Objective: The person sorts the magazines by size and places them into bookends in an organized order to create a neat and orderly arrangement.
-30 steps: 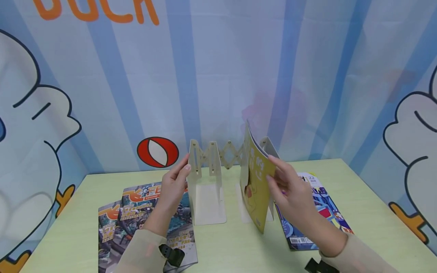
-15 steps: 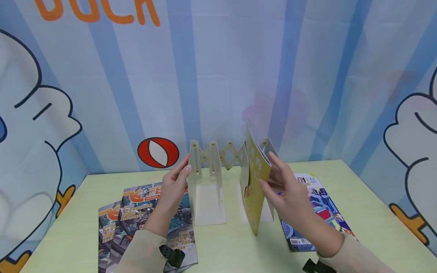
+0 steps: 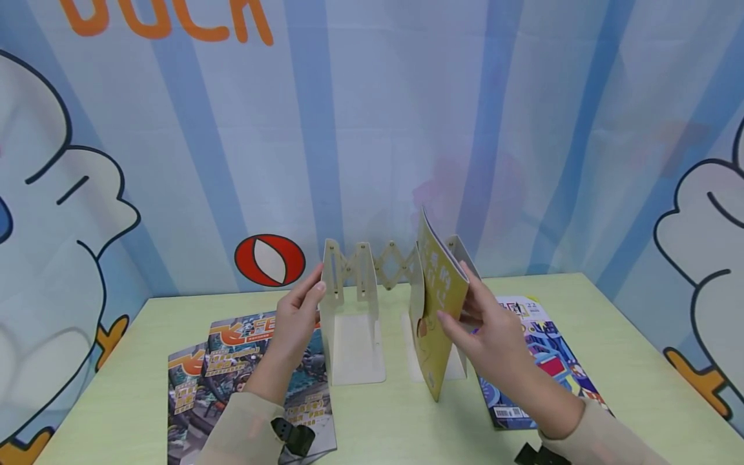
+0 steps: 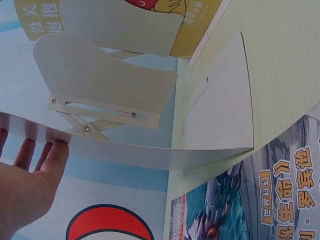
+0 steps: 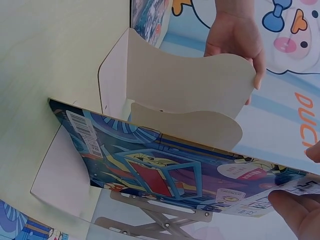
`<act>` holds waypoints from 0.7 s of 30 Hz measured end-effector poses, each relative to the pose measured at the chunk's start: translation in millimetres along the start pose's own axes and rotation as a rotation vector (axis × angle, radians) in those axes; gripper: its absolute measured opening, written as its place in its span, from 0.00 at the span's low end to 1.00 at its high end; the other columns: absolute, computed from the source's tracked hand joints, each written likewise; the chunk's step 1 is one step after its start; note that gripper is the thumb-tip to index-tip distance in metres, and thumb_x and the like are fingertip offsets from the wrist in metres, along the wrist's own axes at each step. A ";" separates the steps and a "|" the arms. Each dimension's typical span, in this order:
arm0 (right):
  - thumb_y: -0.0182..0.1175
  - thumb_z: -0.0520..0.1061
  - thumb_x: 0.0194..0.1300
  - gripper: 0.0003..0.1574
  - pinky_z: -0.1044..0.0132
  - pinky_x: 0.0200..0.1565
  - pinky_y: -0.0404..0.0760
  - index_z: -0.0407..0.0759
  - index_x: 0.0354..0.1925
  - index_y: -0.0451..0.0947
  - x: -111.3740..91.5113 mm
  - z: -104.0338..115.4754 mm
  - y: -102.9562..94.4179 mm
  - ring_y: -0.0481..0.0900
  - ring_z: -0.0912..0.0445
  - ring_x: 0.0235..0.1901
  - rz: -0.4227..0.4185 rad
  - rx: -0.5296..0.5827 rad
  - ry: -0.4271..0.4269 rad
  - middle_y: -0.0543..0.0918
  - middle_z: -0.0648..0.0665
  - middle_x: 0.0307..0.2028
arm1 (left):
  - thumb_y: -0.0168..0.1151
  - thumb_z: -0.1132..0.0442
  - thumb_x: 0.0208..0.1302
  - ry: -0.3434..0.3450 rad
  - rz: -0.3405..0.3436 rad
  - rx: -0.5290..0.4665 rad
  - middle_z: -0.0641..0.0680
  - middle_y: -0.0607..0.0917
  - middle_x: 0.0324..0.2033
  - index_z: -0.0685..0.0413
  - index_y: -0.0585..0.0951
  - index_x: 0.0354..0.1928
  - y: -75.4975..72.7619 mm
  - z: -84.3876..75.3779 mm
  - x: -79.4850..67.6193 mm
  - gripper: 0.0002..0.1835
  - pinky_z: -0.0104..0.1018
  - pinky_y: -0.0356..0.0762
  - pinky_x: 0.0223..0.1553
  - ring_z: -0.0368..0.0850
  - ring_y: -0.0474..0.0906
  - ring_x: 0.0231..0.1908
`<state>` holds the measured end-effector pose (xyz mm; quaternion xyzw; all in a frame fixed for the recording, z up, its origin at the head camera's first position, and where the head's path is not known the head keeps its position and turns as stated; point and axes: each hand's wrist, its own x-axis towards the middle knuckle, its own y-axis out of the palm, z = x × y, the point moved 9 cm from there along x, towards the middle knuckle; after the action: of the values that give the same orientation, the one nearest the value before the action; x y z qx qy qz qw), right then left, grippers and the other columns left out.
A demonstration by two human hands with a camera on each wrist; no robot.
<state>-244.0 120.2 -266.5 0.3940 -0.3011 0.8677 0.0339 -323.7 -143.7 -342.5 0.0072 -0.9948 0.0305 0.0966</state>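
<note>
A cream expandable bookend [image 3: 357, 355] stands on the table, its upright panels linked by a metal lattice. My left hand [image 3: 295, 323] holds the outer edge of its leftmost panel; in the left wrist view the fingers [image 4: 56, 157] touch that panel's outer side. With thumb and fingers, my right hand [image 3: 494, 332] pinches the near edge of a thin magazine [image 3: 442, 290] with a yellow cover. It stands upright, slightly turned, between the two right-hand panels. Its other cover [image 5: 150, 170], blue with a barcode, shows in the right wrist view.
Dark comic-style magazines [image 3: 232, 374] overlap flat on the left of the table. Another blue magazine [image 3: 543, 355] lies flat at the right, partly beneath my right forearm. A light-blue curtain [image 3: 383, 129] with cartoon ducks hangs behind the table.
My right hand has moved slightly left along the magazine's edge. The magazine's lower near corner has swung a little left. My left hand and the bookend's left panel stay put.
</note>
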 end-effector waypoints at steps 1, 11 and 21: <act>0.65 0.33 0.55 0.50 0.63 0.34 0.85 0.41 0.72 0.54 -0.1 -0.3 -0.1 0.86 0.45 0.40 -0.001 -0.006 0.003 0.80 0.31 0.51 | 0.45 0.51 0.73 0.001 0.000 -0.001 0.43 0.62 0.70 0.35 0.63 0.70 0.0 0.0 0.1 0.24 0.55 0.68 0.61 0.49 0.58 0.70; 0.59 0.31 0.61 0.46 0.64 0.34 0.84 0.46 0.73 0.53 3.5 3.3 -0.1 0.84 0.43 0.44 -0.001 -0.032 -0.029 0.79 0.29 0.52 | 0.45 0.50 0.73 -0.003 -0.004 0.006 0.43 0.62 0.70 0.36 0.63 0.70 0.2 -0.2 0.3 0.24 0.55 0.68 0.60 0.49 0.58 0.70; 0.61 0.30 0.58 0.46 0.67 0.33 0.84 0.45 0.72 0.56 5.1 8.2 2.1 0.85 0.45 0.43 0.018 -0.050 -0.069 0.79 0.28 0.51 | 0.45 0.50 0.73 -0.012 -0.005 0.010 0.43 0.62 0.70 0.34 0.63 0.69 -0.1 -0.2 0.0 0.24 0.54 0.69 0.61 0.49 0.58 0.69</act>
<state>-242.7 113.0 -259.8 0.4199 -0.3273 0.8461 0.0256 -323.7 -143.7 -342.4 0.0105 -0.9952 0.0351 0.0908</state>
